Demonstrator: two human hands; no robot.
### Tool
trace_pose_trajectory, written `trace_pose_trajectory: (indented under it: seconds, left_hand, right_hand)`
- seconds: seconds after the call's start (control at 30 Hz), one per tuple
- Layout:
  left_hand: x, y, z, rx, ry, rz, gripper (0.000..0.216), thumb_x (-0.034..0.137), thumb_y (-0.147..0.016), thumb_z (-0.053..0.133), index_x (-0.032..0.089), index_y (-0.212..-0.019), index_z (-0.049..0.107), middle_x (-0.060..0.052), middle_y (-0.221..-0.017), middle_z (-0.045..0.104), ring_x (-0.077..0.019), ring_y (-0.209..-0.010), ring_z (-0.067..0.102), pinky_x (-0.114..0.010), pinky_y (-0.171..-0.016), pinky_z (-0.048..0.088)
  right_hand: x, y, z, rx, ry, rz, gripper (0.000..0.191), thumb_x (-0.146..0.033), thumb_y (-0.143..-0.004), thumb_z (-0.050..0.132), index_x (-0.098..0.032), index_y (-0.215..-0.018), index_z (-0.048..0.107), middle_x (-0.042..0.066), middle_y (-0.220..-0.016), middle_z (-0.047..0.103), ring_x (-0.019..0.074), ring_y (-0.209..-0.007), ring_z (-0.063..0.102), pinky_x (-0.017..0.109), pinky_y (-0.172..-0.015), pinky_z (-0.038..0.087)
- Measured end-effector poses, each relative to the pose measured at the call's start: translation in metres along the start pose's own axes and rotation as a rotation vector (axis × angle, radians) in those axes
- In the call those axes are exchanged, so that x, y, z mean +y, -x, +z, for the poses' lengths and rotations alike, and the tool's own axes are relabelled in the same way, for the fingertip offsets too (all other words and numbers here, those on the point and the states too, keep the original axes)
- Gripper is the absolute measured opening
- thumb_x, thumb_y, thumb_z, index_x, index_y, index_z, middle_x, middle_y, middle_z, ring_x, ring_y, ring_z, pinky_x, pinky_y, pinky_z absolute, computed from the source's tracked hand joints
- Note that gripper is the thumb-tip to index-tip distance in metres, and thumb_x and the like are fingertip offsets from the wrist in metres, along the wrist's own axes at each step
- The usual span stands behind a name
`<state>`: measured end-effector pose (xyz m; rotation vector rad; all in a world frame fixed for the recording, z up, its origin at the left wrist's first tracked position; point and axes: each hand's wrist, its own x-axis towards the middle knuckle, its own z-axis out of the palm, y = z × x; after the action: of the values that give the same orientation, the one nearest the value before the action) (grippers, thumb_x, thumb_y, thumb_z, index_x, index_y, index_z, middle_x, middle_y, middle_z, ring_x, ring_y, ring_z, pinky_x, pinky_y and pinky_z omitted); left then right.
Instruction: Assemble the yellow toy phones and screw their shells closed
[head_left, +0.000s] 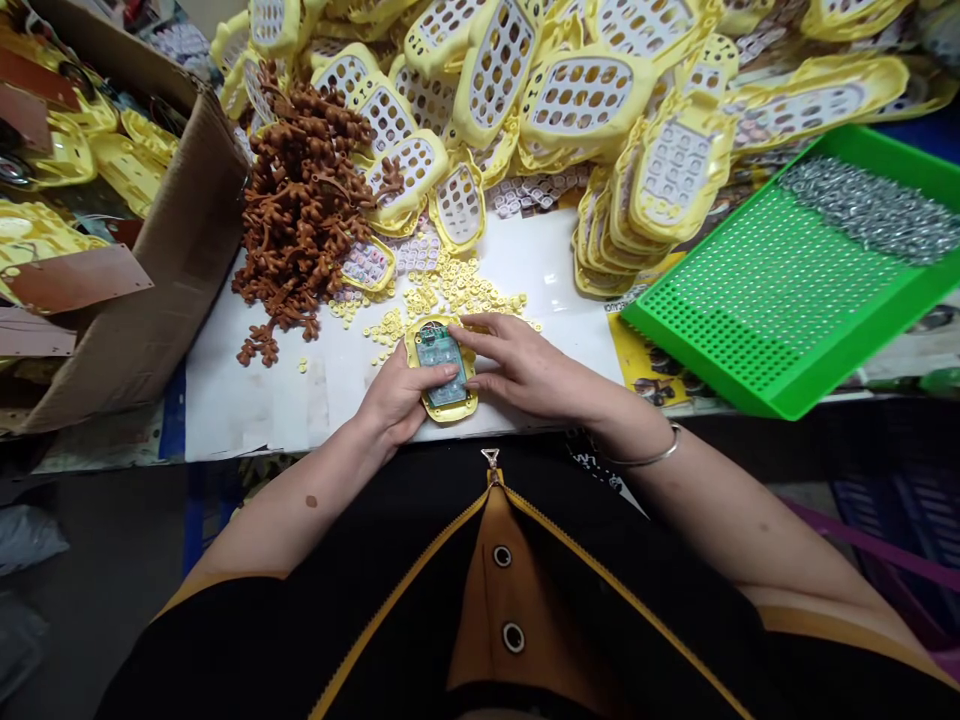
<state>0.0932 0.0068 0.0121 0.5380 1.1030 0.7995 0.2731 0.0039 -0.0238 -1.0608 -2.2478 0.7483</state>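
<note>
A yellow toy-phone shell [442,372] lies on the white table sheet [247,400] close to me, with a green circuit board inside it. My left hand [397,395] grips the shell from the left, thumb pressed on the board. My right hand [525,365] rests on the shell's right side, its fingers stretched onto the top of the board. A scatter of small yellow buttons [450,295] lies just beyond the shell.
A heap of brown rubber pieces [300,200] sits at back left beside a cardboard box [180,260] of yellow parts. Several yellow shells with white keypads [570,100] pile across the back. A green perforated tray [780,290] with screws [870,205] stands tilted at right.
</note>
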Motion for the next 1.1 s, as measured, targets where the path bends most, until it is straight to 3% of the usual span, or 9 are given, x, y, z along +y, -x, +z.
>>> trace_pose_trajectory:
  seconds: [0.33,0.57,0.73,0.93,1.03,1.1]
  left_hand:
    - [0.000,0.001,0.000,0.014,0.011,-0.013,0.051,0.005,-0.053,0.080,0.016,-0.097,0.059,0.000,-0.083,0.069,-0.0175,-0.078,0.066,-0.034,-0.079,0.051]
    - [0.000,0.003,-0.001,0.014,0.019,0.003,0.049,0.006,-0.054,0.079,0.016,-0.097,0.058,0.000,-0.081,0.068,-0.0157,-0.074,0.064,-0.031,-0.073,0.050]
    - [-0.001,0.005,-0.003,0.019,0.015,0.012,0.051,0.005,-0.053,0.079,0.017,-0.098,0.057,0.001,-0.081,0.067,-0.0147,-0.074,0.063,-0.029,-0.072,0.049]
    - [-0.002,0.005,-0.005,0.040,0.026,0.015,0.052,0.005,-0.053,0.078,0.017,-0.099,0.057,0.001,-0.082,0.067,-0.0143,-0.075,0.063,-0.027,-0.072,0.048]
    - [0.004,0.007,-0.005,0.014,0.005,0.001,0.047,0.006,-0.054,0.079,0.016,-0.096,0.059,0.000,-0.081,0.068,-0.0149,-0.074,0.064,-0.028,-0.073,0.050]
    - [0.010,0.009,-0.002,-0.021,-0.017,-0.047,0.044,0.006,-0.055,0.080,0.015,-0.093,0.060,-0.002,-0.082,0.070,-0.0161,-0.074,0.065,-0.030,-0.073,0.051]
  right_hand:
    - [-0.002,-0.004,-0.002,-0.027,-0.015,0.016,0.055,-0.035,-0.090,0.055,-0.024,-0.141,0.042,0.017,-0.137,0.049,0.0326,-0.126,0.049,0.057,-0.101,0.045]
    - [-0.009,0.002,-0.002,0.010,0.033,0.029,0.054,-0.035,-0.090,0.055,-0.020,-0.141,0.042,0.021,-0.135,0.049,0.0334,-0.125,0.050,0.057,-0.098,0.048]
    - [-0.018,0.004,-0.004,0.080,0.075,0.005,0.059,-0.036,-0.090,0.056,-0.025,-0.144,0.036,0.020,-0.139,0.044,0.0338,-0.129,0.046,0.059,-0.098,0.048]
    - [-0.026,-0.009,0.006,0.106,0.201,-0.032,0.049,-0.031,-0.089,0.057,-0.019,-0.135,0.048,0.023,-0.135,0.047,0.0358,-0.126,0.049,0.057,-0.095,0.050]
    - [-0.031,0.003,-0.007,0.219,0.209,-0.033,0.059,-0.032,-0.088,0.058,-0.023,-0.142,0.038,0.021,-0.136,0.048,0.0356,-0.126,0.049,0.058,-0.095,0.051]
    - [-0.035,0.026,-0.028,0.311,0.214,0.055,0.067,-0.034,-0.087,0.059,-0.028,-0.147,0.030,0.019,-0.140,0.046,0.0370,-0.128,0.047,0.061,-0.096,0.049]
